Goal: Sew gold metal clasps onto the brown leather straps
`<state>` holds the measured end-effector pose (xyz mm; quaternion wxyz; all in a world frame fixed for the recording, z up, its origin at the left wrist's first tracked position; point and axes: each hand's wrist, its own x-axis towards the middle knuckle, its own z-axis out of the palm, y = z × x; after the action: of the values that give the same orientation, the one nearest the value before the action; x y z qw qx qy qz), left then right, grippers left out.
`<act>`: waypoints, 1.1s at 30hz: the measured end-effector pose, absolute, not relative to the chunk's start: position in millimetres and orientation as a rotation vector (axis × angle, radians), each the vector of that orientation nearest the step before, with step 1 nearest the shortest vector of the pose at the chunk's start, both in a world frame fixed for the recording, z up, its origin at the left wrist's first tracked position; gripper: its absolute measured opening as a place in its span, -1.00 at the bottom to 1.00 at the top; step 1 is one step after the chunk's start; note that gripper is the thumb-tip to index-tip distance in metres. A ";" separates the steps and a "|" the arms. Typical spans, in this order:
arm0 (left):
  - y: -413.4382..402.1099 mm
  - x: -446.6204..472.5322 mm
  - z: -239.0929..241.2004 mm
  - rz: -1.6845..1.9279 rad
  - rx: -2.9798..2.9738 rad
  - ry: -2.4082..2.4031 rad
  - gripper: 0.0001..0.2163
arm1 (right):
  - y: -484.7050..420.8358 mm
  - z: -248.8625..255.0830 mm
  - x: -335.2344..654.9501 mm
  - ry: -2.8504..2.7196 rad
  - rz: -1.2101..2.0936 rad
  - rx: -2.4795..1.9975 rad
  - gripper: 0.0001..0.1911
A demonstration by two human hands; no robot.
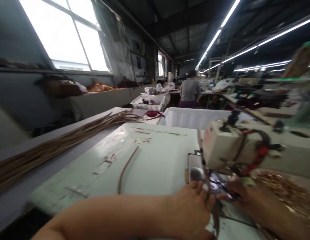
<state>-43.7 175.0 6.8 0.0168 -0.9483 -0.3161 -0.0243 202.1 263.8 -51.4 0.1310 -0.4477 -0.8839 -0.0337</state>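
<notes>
A long brown strap (216, 216) runs up past the head of a cream sewing machine (219, 143). My left hand (192, 206) is closed on the strap, thumb and fingers pinching it just in front of the machine's metal plate (194, 166). On the other side of the strap, my right hand (238, 191) is closed under the machine head. Something dark and shiny shows at its fingers, too blurred to name. Left of my forearm, a loose brown strip (125, 168) lies curved on the pale green table (157, 163).
A bundle of long brown strips (70, 140) lies along the left. Behind the table stand a white bin (184, 115), a dark red coil (152, 113) and a filled white basket (147, 106). Gold-coloured metal pieces (282, 190) are heaped at right. A person (189, 90) sits farther back.
</notes>
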 end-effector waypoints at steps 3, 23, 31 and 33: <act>173.8 -42.8 12.7 -0.074 -3.059 -1.094 -0.32 | 246.0 -14.5 180.8 -2.748 -0.073 -1.318 -0.77; 175.5 -34.7 23.7 0.098 -3.130 -1.309 -0.43 | 242.9 -3.4 181.4 -2.789 -0.154 -1.321 -0.62; 176.7 -38.4 16.6 0.096 -3.165 -1.271 -0.39 | 241.7 -0.6 179.3 -2.798 -0.139 -1.364 -0.60; 177.0 -38.2 16.0 0.121 -3.162 -1.287 -0.39 | 241.6 -0.8 179.4 -2.793 -0.145 -1.360 -0.59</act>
<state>-38.2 177.0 16.0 -0.1368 -0.9170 -0.3731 0.0351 179.4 241.6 -0.8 0.0157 -0.4371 -0.8980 -0.0467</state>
